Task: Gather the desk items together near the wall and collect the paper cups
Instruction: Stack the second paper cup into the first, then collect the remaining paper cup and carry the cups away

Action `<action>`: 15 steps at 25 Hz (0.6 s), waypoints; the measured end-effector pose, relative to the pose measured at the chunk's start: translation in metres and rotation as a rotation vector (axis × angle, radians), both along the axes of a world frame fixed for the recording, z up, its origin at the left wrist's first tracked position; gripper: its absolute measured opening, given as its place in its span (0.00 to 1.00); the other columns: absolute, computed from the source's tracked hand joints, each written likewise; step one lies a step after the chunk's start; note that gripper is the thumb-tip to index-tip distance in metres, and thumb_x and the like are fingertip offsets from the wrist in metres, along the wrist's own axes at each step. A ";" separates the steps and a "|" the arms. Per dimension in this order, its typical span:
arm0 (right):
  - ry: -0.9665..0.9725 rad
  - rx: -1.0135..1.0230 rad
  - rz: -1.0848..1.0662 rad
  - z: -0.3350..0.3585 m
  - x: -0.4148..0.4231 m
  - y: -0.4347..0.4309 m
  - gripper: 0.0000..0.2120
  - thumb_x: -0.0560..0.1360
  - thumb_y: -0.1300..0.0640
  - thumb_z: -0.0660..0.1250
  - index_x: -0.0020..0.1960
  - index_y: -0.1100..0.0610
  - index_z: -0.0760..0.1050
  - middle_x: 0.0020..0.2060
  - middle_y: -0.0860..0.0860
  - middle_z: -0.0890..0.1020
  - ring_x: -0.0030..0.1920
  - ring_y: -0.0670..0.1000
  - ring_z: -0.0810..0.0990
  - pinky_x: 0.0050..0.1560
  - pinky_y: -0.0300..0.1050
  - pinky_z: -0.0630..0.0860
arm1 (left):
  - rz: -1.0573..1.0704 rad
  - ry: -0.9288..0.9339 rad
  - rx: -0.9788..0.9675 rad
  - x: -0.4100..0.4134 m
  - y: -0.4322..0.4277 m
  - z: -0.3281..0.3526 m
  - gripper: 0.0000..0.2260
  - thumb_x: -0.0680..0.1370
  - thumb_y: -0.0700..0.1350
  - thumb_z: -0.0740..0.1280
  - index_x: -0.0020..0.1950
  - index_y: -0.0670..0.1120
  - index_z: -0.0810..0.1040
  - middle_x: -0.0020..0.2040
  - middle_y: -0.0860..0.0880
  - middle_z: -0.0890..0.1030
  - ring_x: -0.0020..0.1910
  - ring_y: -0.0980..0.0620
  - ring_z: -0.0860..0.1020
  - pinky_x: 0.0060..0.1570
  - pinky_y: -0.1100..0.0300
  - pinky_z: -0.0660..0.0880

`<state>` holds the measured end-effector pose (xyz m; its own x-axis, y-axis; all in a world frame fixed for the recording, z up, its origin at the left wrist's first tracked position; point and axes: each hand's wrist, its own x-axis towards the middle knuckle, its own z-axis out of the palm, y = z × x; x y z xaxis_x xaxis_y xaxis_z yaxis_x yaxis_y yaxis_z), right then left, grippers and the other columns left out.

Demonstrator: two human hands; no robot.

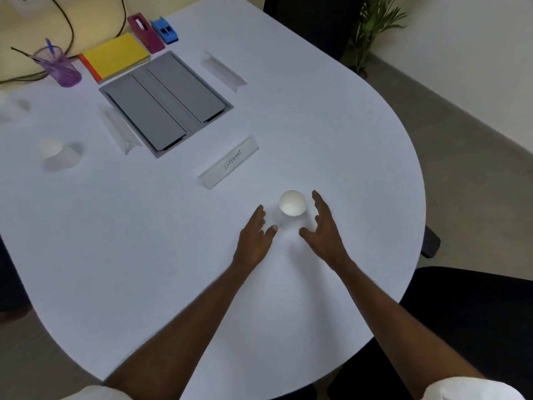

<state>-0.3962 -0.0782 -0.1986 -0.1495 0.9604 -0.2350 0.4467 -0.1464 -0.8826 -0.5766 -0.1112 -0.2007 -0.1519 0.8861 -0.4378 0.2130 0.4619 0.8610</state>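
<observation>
Paper cup [292,206], white, upright, mouth open, between left hand [255,236] and right hand [324,228], both grips spread, holding nothing

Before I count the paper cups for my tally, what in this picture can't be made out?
Head view only:
Pale cup-like shape at the left: blurred; upright or tipped, one cup or two, cannot tell.
Smudges by the left edge: blurred and cut off; unidentifiable.
Far clear stand and near clear stand: any lettering too faint to read.
Wall socket: cropped by the top edge.
</observation>
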 end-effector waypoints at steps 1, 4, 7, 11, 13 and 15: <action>-0.052 0.052 -0.009 0.004 -0.003 -0.007 0.40 0.73 0.68 0.68 0.80 0.56 0.54 0.79 0.50 0.60 0.79 0.51 0.58 0.78 0.56 0.60 | -0.031 0.072 0.034 -0.006 -0.009 0.002 0.29 0.80 0.46 0.68 0.79 0.47 0.61 0.77 0.49 0.67 0.75 0.51 0.68 0.71 0.60 0.65; -0.253 0.262 -0.039 0.016 -0.019 -0.030 0.33 0.78 0.57 0.68 0.79 0.60 0.58 0.78 0.53 0.62 0.79 0.53 0.58 0.79 0.52 0.59 | -0.138 0.301 0.142 -0.028 -0.036 0.009 0.26 0.83 0.50 0.62 0.79 0.47 0.61 0.78 0.50 0.65 0.78 0.53 0.61 0.77 0.57 0.58; -0.467 0.373 -0.028 0.033 -0.048 -0.057 0.33 0.80 0.45 0.63 0.79 0.59 0.58 0.79 0.54 0.60 0.80 0.54 0.55 0.79 0.52 0.57 | -0.175 0.481 0.146 -0.059 -0.067 0.022 0.26 0.84 0.52 0.56 0.81 0.46 0.56 0.81 0.50 0.57 0.81 0.53 0.52 0.76 0.60 0.47; -0.517 0.381 0.119 0.055 -0.108 -0.091 0.35 0.81 0.38 0.56 0.81 0.55 0.51 0.81 0.51 0.53 0.81 0.52 0.49 0.80 0.54 0.53 | -0.202 0.693 0.157 -0.120 -0.110 0.052 0.29 0.84 0.57 0.52 0.82 0.46 0.49 0.82 0.49 0.50 0.81 0.51 0.46 0.78 0.54 0.44; -0.509 0.380 0.198 0.067 -0.147 -0.109 0.36 0.81 0.36 0.53 0.81 0.54 0.47 0.81 0.50 0.49 0.81 0.50 0.45 0.81 0.53 0.50 | -0.200 0.755 0.175 -0.155 -0.132 0.071 0.28 0.84 0.57 0.50 0.82 0.47 0.49 0.82 0.49 0.49 0.81 0.51 0.45 0.79 0.53 0.43; -0.492 0.390 0.254 0.083 -0.191 -0.130 0.37 0.80 0.34 0.50 0.81 0.53 0.46 0.81 0.49 0.46 0.81 0.50 0.43 0.80 0.50 0.45 | -0.168 0.760 0.193 -0.194 -0.159 0.093 0.28 0.84 0.57 0.49 0.82 0.48 0.49 0.82 0.49 0.48 0.81 0.51 0.44 0.79 0.53 0.41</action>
<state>-0.5873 -0.2084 -0.1153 -0.3458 0.9380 0.0229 0.7885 0.3038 -0.5348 -0.7708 -0.2699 -0.1081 -0.2045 0.9733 -0.1045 0.8268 0.2289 0.5138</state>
